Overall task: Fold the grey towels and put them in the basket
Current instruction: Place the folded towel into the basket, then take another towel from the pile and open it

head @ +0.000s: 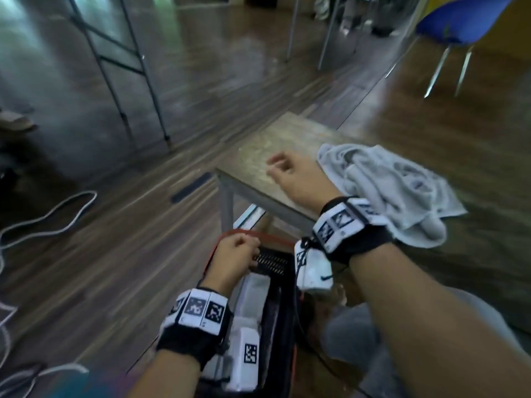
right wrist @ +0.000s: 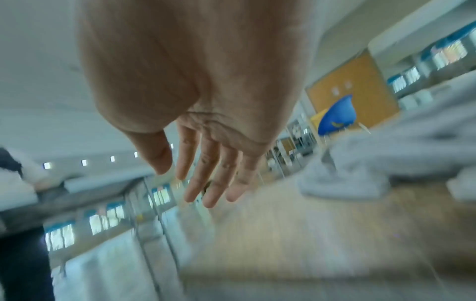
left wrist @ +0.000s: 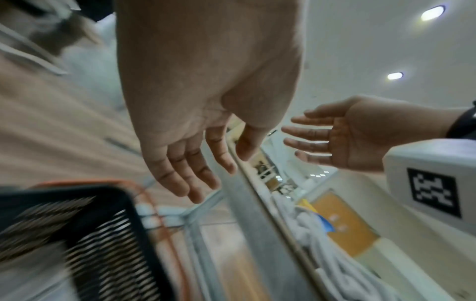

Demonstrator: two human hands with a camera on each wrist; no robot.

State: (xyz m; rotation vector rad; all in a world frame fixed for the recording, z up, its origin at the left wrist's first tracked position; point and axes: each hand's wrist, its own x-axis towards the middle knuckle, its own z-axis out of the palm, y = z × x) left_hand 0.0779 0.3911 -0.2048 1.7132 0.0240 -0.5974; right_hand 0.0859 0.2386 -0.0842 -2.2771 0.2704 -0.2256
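grey towel (head: 399, 191) crumpled on table (head: 258, 156); both hands' grip released, left hand (head: 235, 254) above basket (head: 273, 262).

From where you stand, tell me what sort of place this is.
Probably a large indoor hall or common room, not a home. A broad wood-plank floor runs far back, a blue shell chair stands on thin metal legs, and recessed ceiling lights shine overhead.

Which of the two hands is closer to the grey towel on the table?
Right. The right hand hangs over the table, just beside the grey towel; the left hand is lower, above the basket.
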